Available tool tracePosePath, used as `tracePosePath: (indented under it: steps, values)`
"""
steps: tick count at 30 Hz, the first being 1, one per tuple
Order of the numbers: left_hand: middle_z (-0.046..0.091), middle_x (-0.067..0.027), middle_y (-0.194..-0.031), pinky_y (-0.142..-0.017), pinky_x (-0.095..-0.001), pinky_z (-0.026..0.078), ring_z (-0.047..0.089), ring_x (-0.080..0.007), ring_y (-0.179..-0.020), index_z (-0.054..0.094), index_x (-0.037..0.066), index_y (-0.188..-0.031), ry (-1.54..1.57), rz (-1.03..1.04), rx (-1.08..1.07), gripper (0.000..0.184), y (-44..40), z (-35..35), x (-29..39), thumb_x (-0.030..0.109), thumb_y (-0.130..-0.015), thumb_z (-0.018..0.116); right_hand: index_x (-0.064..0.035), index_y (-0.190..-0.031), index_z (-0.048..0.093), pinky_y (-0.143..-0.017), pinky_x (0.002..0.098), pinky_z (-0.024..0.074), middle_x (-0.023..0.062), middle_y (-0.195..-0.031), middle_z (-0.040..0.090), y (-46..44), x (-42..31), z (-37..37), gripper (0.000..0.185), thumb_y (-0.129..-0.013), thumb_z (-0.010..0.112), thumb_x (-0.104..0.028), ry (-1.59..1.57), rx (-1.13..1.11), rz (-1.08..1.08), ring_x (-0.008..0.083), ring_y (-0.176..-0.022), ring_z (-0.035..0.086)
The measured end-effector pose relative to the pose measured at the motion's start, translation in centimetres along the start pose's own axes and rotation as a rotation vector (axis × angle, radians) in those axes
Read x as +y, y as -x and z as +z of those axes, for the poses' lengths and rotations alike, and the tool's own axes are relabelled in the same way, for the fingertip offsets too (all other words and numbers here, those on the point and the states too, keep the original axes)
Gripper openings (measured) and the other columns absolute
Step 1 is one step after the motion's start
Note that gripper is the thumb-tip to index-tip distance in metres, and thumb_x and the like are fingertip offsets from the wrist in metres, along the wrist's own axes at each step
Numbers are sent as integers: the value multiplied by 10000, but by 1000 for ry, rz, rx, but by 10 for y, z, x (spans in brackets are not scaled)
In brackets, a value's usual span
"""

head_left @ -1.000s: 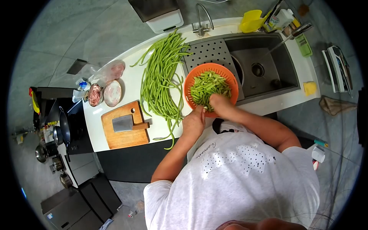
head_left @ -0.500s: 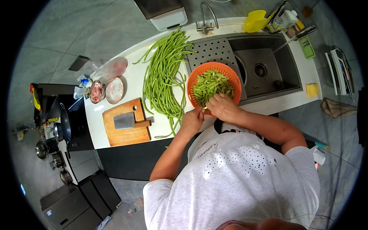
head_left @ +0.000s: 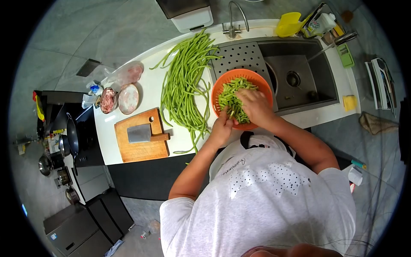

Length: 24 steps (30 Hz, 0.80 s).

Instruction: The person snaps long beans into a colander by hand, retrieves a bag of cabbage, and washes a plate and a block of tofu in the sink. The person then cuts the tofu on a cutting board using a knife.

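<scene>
An orange colander rests near the counter's front edge, partly over the perforated drain board, and holds many short pieces of green bean. My right hand lies over the pieces inside it, fingers stretched out, with no bean visibly gripped. At the colander's near left rim, my left hand is closed in a pinch; a short end of green bean appears at its fingertips. Left of the colander spreads a large pile of long, whole green beans. Some pieces are hidden under my right hand.
A cleaver lies on a wooden cutting board to the left. Behind it are a bowl of meat and a pale round dish. A grey sink with a drain is on the right, and a yellow sponge lies beside it.
My right hand has moved away from my left and further into the colander, its fingers now spread over the pieces. My left hand has shifted slightly up at the rim.
</scene>
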<state>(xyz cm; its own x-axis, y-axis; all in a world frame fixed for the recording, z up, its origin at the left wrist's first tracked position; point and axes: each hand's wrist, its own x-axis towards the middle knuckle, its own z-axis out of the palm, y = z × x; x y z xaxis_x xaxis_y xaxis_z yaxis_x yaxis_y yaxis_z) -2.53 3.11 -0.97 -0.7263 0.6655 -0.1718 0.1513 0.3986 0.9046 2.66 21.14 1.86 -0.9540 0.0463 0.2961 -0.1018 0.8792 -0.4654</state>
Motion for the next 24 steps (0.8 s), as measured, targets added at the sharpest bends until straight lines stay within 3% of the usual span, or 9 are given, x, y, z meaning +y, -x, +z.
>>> tracePosePath:
  steps: [2, 4, 5, 6, 8, 11, 15, 20, 24]
  values:
    - [633, -115, -903, -724, -297, 477, 604, -203, -849, 216, 81, -1441, 267, -160, -106, 568, -8, 0, 0, 68, -909, 411, -64, -1164, 549, -818, 364, 433, 61, -901, 572, -3, -7, -5, 348, -830, 519, -154, 77, 44, -172, 240, -864, 568]
    - [632, -129, -948, -747, -300, 477, 602, -185, -868, 9, -96, -1413, 210, -95, -83, 664, -11, -2, 7, 70, -899, 395, -49, -1192, 532, -840, 366, 413, 69, -980, 553, 4, -16, 0, 405, -796, 519, -130, 52, -166, -300, 235, -924, 547]
    - [647, -148, -932, -729, -339, 489, 631, -252, -828, 240, -29, -1401, 337, -143, -23, 545, -7, 0, 13, 119, -916, 438, -46, -1087, 560, -826, 367, 413, 68, -921, 544, 6, -16, -2, 305, -802, 520, -147, 87, -190, -292, 233, -897, 546]
    - [647, -148, -932, -729, -339, 489, 631, -252, -828, 240, -29, -1401, 333, -141, -23, 545, -7, -5, 13, 119, -916, 438, -46, -1087, 560, -826, 367, 413, 68, -921, 544, 6, -14, -2, 305, -802, 520, -147, 87, -185, -292, 233, -897, 546]
    - [648, -161, -868, -678, -353, 490, 630, -289, -765, 487, 87, -1248, -254, -112, -253, 327, -5, -15, 10, 145, -927, 460, -57, -929, 559, -761, 362, 445, 78, -863, 536, 9, -9, 2, 168, -800, 522, -158, 140, -170, -254, 230, -842, 562]
    - [626, -211, -856, -658, -416, 488, 608, -380, -749, 575, 74, -1035, -283, 74, -51, 188, 1, -11, 14, 196, -935, 473, -79, -820, 528, -688, 355, 474, 87, -823, 543, 13, -8, 12, 87, -812, 515, -164, 126, -296, -226, 234, -784, 583]
    - [624, -212, -864, -660, -452, 476, 592, -405, -784, 565, 80, -1018, -353, 3, -28, 173, -3, -3, 19, 192, -936, 462, -70, -820, 530, -610, 369, 491, 92, -756, 559, 14, -9, 16, 84, -817, 511, -152, 131, -233, -202, 248, -694, 599]
    - [600, -232, -857, -658, -469, 474, 584, -425, -759, 540, 38, -995, -435, 203, 34, 175, -12, 4, 6, 165, -890, 481, -54, -799, 541, -517, 385, 488, 101, -691, 600, 10, -15, 12, 96, -789, 530, -149, 61, -204, -20, 255, -617, 614]
    - [592, -219, -831, -649, -455, 484, 589, -412, -738, 533, 30, -970, -433, 259, 18, 165, -15, 7, 4, 130, -842, 508, -50, -803, 549, -518, 380, 487, 110, -680, 601, 6, -8, 16, 129, -797, 539, -178, 165, -323, -57, 262, -630, 618]
